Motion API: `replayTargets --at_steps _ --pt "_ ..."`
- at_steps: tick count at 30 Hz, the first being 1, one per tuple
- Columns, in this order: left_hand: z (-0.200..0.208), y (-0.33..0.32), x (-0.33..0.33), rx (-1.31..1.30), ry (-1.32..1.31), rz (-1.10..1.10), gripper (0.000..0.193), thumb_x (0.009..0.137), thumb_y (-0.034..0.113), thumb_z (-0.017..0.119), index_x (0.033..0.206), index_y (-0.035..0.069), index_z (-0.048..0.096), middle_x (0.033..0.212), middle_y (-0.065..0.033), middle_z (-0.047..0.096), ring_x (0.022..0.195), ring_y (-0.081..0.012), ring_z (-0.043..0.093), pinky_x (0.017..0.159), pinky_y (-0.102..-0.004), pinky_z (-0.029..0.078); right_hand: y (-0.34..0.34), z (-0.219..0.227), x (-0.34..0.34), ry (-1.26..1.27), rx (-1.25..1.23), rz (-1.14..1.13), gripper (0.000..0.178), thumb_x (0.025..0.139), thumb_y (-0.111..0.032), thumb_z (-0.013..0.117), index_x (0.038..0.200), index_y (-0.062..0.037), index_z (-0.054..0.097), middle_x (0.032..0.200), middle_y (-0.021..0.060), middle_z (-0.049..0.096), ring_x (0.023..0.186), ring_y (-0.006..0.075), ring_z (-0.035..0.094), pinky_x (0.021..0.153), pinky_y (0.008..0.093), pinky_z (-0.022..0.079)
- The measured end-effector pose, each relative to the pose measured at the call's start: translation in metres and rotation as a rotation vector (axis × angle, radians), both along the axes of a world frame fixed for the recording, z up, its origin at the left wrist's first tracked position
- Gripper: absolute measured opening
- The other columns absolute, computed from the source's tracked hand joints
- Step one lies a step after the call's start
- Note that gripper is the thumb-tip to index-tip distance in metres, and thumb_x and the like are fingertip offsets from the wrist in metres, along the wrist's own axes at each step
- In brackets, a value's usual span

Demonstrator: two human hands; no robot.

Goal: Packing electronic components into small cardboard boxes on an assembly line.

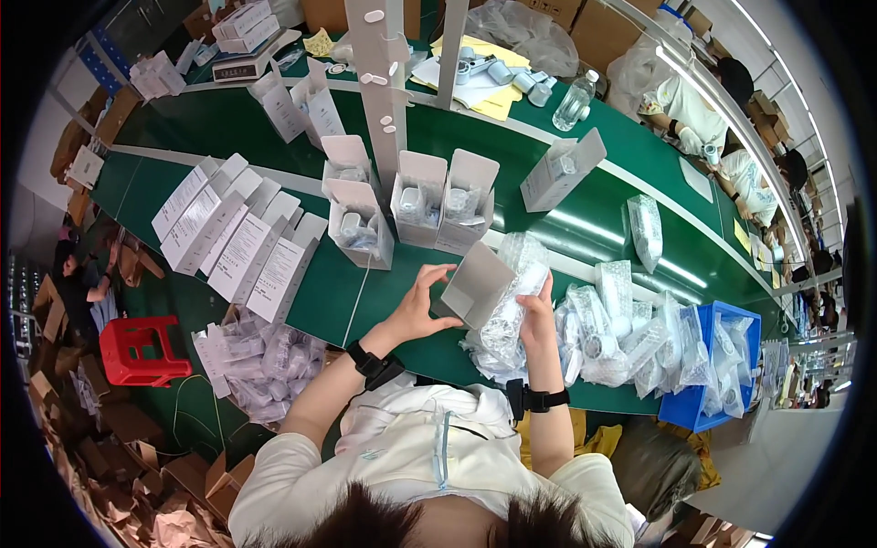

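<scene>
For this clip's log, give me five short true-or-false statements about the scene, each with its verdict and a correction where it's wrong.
1. The right hand holds a bubble-wrapped package. True.
2. The red stool stands on the right side of the picture. False: it is on the left.
3. A clear bottle stands beyond the row of open white boxes, farther from the person. True.
4. The blue bin holds folded cardboard. False: it holds clear-wrapped packages.
5. The person's wrists are both bare. False: each wears a black wristband.
</scene>
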State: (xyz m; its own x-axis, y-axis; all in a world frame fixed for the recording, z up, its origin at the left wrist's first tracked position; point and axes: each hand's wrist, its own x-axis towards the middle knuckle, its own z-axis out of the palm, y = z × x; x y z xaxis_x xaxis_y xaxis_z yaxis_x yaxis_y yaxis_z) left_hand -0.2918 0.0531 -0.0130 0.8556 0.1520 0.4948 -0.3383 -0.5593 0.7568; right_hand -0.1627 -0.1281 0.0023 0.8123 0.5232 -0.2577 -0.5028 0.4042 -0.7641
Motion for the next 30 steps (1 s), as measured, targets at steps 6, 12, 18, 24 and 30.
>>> replayTargets --at_steps 6,12,18,24,30 --pt "0.026 0.011 0.029 0.114 0.245 -0.195 0.084 0.053 0.025 0.082 0.12 0.013 0.033 0.127 -0.0144 0.03 0.114 -0.0376 0.038 0.091 -0.0415 0.037 -0.018 -0.002 0.004 -0.032 -0.002 -0.059 0.08 0.061 0.004 0.049 0.134 -0.0119 0.022 0.127 0.0098 0.037 0.115 0.0261 0.039 0.094 0.034 0.035" --pt "0.012 -0.023 0.029 -0.031 0.235 0.045 0.078 0.052 0.027 0.083 0.111 0.009 0.035 0.12 -0.0179 0.035 0.11 -0.0376 0.041 0.088 -0.0402 0.04 -0.028 0.063 -0.013 -0.137 0.264 -0.46 0.066 0.072 -0.003 0.054 0.132 -0.0098 0.027 0.125 0.0121 0.04 0.113 0.0273 0.042 0.094 0.0385 0.037" --pt "0.0 -0.054 0.03 -0.121 0.204 0.304 0.081 0.051 0.028 0.084 0.106 0.006 0.03 0.114 -0.0226 0.039 0.107 -0.0379 0.043 0.085 -0.0435 0.04 0.032 0.051 -0.043 -0.523 -0.204 -0.857 0.063 0.076 -0.008 0.061 0.13 -0.009 0.028 0.124 0.0123 0.038 0.114 0.0298 0.039 0.094 0.0402 0.037" --pt "-0.014 -0.054 0.02 -0.067 -0.035 0.239 0.081 0.052 0.027 0.085 0.104 0.007 0.027 0.116 -0.0234 0.038 0.107 -0.0392 0.043 0.083 -0.0456 0.041 0.01 0.075 -0.04 -1.435 -0.891 -0.275 0.052 0.071 -0.01 0.065 0.119 -0.0074 0.045 0.123 0.0151 0.037 0.119 0.0383 0.031 0.098 0.0482 0.029" --pt "-0.015 -0.038 0.015 -0.239 0.014 0.25 0.08 0.053 0.023 0.084 0.105 0.009 0.025 0.124 -0.0231 0.032 0.11 -0.0401 0.041 0.088 -0.0463 0.038 -0.008 0.053 -0.039 -1.588 -0.74 0.038 0.036 0.07 -0.011 0.065 0.105 -0.0073 0.058 0.118 0.0157 0.043 0.117 0.0375 0.035 0.094 0.0497 0.03"
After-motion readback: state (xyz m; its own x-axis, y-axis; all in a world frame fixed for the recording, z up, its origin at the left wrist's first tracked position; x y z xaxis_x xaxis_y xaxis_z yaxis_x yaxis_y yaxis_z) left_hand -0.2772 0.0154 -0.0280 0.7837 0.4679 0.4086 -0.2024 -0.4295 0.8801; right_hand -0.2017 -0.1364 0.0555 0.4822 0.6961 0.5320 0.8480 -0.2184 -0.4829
